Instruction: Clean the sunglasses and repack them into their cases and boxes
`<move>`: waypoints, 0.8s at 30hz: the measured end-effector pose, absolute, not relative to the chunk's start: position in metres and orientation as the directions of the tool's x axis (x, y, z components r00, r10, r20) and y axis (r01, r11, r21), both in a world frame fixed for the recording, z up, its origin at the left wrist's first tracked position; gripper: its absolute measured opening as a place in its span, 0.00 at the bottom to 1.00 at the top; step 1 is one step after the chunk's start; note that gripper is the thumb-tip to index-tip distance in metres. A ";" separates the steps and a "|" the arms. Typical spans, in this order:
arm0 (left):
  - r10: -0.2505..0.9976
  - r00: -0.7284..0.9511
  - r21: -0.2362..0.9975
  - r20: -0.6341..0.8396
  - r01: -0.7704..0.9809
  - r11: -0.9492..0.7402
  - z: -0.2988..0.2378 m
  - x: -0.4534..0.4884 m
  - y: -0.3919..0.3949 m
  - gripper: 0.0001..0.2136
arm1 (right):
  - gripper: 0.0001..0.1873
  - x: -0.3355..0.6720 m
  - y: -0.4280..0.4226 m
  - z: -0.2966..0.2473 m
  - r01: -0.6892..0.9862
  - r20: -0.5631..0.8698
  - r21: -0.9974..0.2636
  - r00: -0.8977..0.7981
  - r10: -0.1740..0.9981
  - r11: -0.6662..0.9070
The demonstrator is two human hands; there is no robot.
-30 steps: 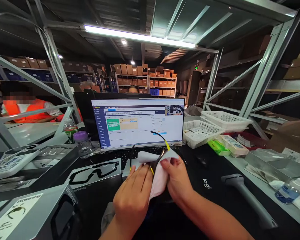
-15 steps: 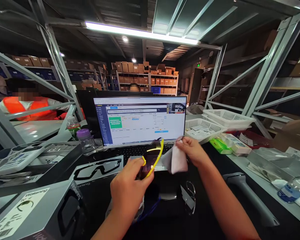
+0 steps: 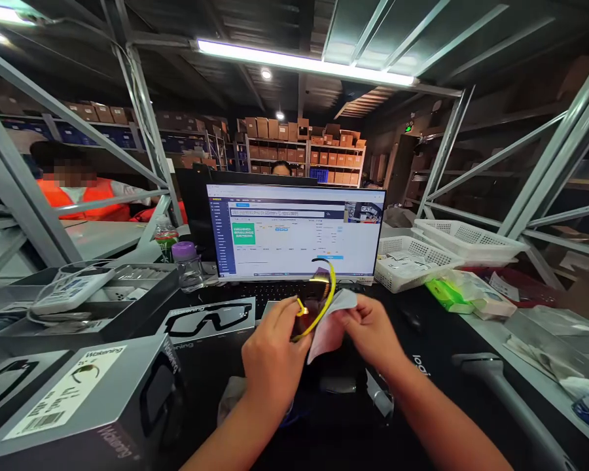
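Observation:
My left hand grips a pair of yellow-framed sports glasses with dark lenses, low in front of the keyboard. My right hand pinches a pale pink cloth and presses it against the lens side of the glasses. The cloth hides part of the lens, and my fingers cover the lower frame. On the black desk below my hands lies a second pair of clear-lensed glasses, partly hidden by my right forearm.
A monitor and keyboard stand ahead. Black-and-white product boxes sit left, beside a tray. White plastic baskets and a barcode scanner are right. A person in an orange vest works beyond steel shelving.
My right hand has brought the cloth back from the right onto the glasses, closing the gap between my hands. The glasses stay in my left hand. The view has shifted slightly.

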State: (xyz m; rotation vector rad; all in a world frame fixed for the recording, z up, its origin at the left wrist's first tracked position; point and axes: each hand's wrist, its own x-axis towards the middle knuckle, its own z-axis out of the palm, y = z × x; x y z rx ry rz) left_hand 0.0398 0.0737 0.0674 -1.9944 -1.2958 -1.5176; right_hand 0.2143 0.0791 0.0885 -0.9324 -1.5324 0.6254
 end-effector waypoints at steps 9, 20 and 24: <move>0.575 0.461 0.142 0.676 0.684 -0.716 0.073 0.040 0.060 0.41 | 0.26 0.210 0.067 0.092 0.405 0.726 -0.659 0.122 0.677 0.634; 0.321 0.654 -0.211 0.685 0.600 -0.772 0.109 0.015 0.053 0.24 | 0.21 0.219 0.058 0.093 0.373 0.706 -0.348 -0.499 0.502 0.860; 0.272 0.696 -0.229 0.665 0.536 -0.812 0.105 0.003 0.062 0.19 | 0.16 0.204 0.056 0.085 0.406 0.653 -0.378 -0.521 0.551 0.832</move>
